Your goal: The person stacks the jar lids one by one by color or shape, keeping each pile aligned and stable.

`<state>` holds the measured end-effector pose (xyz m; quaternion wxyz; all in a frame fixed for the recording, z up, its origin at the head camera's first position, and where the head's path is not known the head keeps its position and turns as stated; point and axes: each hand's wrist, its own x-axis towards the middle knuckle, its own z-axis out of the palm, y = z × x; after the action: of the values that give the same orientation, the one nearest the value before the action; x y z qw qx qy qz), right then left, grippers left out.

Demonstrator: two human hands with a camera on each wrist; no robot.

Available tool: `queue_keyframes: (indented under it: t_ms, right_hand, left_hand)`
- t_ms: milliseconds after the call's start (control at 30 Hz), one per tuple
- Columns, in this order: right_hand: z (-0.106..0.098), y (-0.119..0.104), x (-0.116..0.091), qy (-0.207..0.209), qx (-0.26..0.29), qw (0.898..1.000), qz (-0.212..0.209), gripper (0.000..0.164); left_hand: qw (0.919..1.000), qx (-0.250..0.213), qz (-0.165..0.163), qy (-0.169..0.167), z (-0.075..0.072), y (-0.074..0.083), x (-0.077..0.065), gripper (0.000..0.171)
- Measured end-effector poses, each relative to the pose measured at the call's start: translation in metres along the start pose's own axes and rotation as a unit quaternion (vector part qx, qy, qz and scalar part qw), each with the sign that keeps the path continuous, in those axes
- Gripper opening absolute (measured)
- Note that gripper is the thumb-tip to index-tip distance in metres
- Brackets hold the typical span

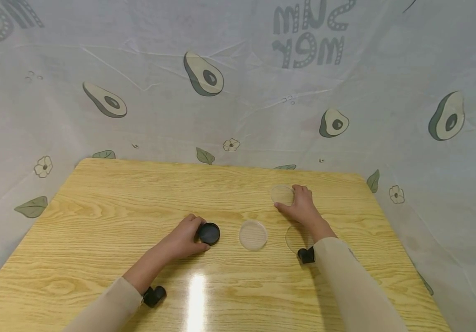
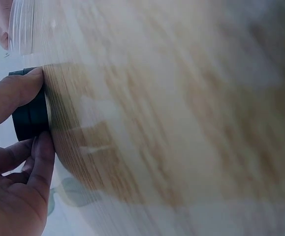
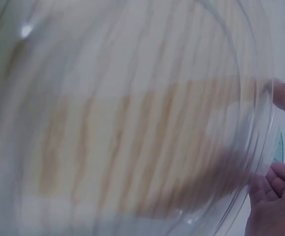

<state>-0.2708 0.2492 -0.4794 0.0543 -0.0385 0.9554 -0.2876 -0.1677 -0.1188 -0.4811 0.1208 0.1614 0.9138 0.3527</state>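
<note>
My left hand [image 1: 187, 236] grips a small black round container [image 1: 209, 234] between thumb and fingers, low over the wooden table. In the left wrist view its side shows as a short cylinder with a seam [image 2: 30, 110]. Farther back and to the right, my right hand [image 1: 301, 206] holds a clear round dish [image 1: 281, 195] by its right side, thumb at the near rim and fingers at the far rim. A second clear dish [image 1: 253, 235] lies between the hands. Under the right wrist sits another clear dish [image 1: 295, 238], partly hidden by the forearm.
The wood-grain table [image 1: 138, 193] ends at a pale curtain [image 1: 150, 124] printed with avocados, which hangs behind and on both sides. Black wrist cameras sit below each cuff, the left one [image 1: 155, 296] near the table front. A bright glare streak lies on the front wood.
</note>
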Motion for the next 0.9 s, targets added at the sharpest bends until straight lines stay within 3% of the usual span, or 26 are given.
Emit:
queue_keyframes:
  t_ms: [900]
  right_hand:
    - [-0.011,0.000,-0.019,0.001,-0.006,1.000,-0.020,0.090]
  left_hand:
    - [1.0000,-0.001,0.003,0.005,0.001,0.002,-0.003,0.056]
